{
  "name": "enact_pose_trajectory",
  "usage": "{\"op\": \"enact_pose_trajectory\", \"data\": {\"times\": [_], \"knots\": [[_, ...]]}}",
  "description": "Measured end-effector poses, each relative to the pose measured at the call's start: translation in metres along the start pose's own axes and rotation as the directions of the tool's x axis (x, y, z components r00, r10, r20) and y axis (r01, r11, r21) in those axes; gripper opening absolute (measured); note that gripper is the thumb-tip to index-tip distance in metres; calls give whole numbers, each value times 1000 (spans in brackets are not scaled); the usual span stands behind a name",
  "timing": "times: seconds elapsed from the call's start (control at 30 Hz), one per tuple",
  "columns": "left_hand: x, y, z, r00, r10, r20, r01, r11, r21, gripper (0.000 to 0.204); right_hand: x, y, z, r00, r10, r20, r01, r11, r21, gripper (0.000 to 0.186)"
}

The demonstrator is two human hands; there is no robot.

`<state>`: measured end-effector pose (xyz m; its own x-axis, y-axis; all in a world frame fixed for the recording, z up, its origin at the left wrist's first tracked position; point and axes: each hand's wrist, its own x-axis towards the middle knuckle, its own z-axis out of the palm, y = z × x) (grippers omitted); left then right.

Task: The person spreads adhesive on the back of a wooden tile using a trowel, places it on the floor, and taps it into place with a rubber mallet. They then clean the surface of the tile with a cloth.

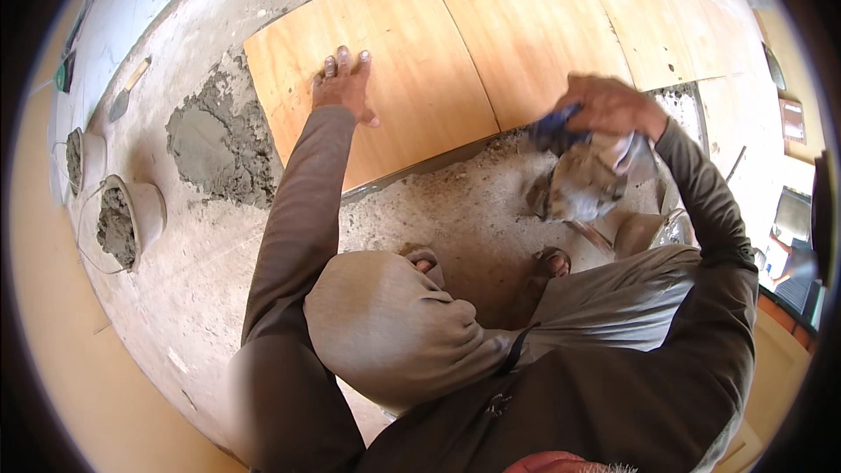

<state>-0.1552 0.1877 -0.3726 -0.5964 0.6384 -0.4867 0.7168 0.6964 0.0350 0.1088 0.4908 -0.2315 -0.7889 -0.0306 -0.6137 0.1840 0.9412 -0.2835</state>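
My left hand [344, 90] rests palm down with spread fingers on a wood-patterned floor tile [420, 92]. Beside it on the right lies a second tile [530, 31] of the same look, with a narrow joint between the two. My right hand [618, 107], smeared by motion, grips a dirty, crumpled rag [585, 182] with a blue part. The rag hangs over the bare floor just off the tiles' near edge. A patch of wet grey mortar [219, 140] borders the left tile's outer edge.
Two buckets of mortar, a nearer one [151, 215] and a farther one [94, 159], stand at the left. A trowel [130, 92] lies beyond them. More tiles [644, 22] continue to the right. A wooden handle [593, 236] and a bowl-like container [638, 232] sit near my right foot.
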Motion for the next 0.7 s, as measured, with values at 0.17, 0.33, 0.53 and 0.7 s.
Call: {"op": "enact_pose_trajectory", "data": {"times": [0.17, 0.33, 0.53, 0.7], "knots": [[8, -4, 8, 1000, 8, 2, -8, 1000, 4, 136, 25, 29, -48, 842, 210, -498, -205, 977, 65, 38], [6, 11, 2, 1000, 25, -4, -25, 999, -34, 138, 130, 64, 50, 701, 13, -713, -270, 931, -248, 55], [7, 2, 7, 999, 42, -10, -42, 995, -91, 135, 142, 119, 64, 623, 241, -744, -336, 942, 24, 57], [-6, -5, 2, 1000, 20, -18, -22, 997, -75, 133, 93, 242, 54, 398, 616, -680, -535, 758, 373, 55]]}}
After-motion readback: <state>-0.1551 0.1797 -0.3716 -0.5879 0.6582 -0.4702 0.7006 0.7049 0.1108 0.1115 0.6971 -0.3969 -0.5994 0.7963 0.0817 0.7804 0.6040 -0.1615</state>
